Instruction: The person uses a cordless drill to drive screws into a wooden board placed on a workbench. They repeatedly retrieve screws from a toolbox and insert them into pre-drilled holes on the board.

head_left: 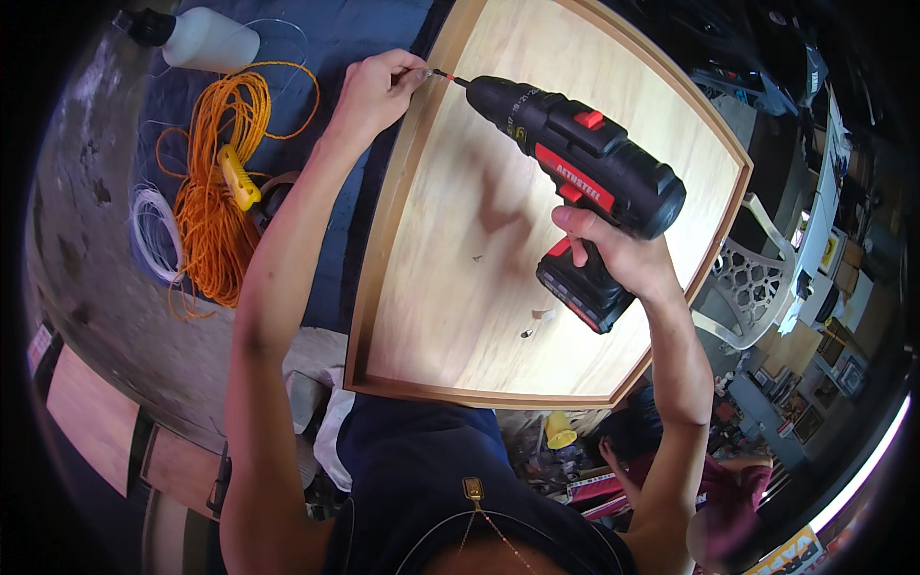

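Observation:
My right hand (618, 251) is closed round the handle of a black and red cordless drill (575, 144), its thumb near the red trigger area. The drill lies level above a wooden panel (450, 326) with a raised frame, its chuck aimed at the panel's left rim. A slim bit (452, 78) with a red band juts from the chuck. Beside the bit's tip, my left hand (383, 88) pinches something too small to make out, over the frame's left edge. Two small bits, a pale scrap (542, 314) and a dark piece (526, 333), lie on the panel.
On blue cloth at the left lie a bundle of orange cord (218, 225), a yellow cutter (238, 179), a coil of white line (155, 230) and a white bottle (213, 40). A plastic chair (752, 278) stands right. Another person in a maroon shirt (738, 484) is close behind at lower right.

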Motion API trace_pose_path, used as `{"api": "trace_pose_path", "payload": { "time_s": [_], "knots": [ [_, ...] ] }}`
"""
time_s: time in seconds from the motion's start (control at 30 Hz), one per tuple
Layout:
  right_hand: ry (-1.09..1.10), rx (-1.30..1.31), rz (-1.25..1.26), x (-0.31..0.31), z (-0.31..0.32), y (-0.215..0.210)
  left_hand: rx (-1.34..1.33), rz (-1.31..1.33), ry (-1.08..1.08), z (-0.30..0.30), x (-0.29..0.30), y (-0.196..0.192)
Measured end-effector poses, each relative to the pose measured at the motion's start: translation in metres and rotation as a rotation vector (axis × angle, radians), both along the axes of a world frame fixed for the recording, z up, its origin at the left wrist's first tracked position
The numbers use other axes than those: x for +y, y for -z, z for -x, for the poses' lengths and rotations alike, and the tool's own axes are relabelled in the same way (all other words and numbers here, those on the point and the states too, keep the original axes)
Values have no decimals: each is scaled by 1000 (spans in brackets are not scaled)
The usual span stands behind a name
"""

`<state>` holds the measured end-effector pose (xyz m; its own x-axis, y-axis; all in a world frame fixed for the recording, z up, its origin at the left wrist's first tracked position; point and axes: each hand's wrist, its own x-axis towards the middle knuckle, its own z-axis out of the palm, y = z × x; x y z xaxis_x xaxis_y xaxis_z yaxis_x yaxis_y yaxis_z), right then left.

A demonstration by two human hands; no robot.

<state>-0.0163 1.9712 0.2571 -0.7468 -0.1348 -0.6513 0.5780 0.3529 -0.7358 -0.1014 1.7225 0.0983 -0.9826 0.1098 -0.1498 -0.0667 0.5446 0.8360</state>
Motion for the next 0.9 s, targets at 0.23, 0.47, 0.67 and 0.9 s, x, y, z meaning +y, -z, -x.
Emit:
{"api": "trace_pose_path", "payload": {
  "time_s": [0.23,0.47,0.67,0.9],
  "knots": [
    [-46,-4,-38,-11,13,0,12,-45,-35,-3,0,1],
    [-93,-1,-46,-11,20,-4,31,-98,-48,-5,-2,6],
    [-164,11,-98,-11,32,-14,73,-83,-26,-4,-3,9],
    [-432,96,-175,-8,77,-34,67,-2,-7,-3,0,1]
  ]
}}
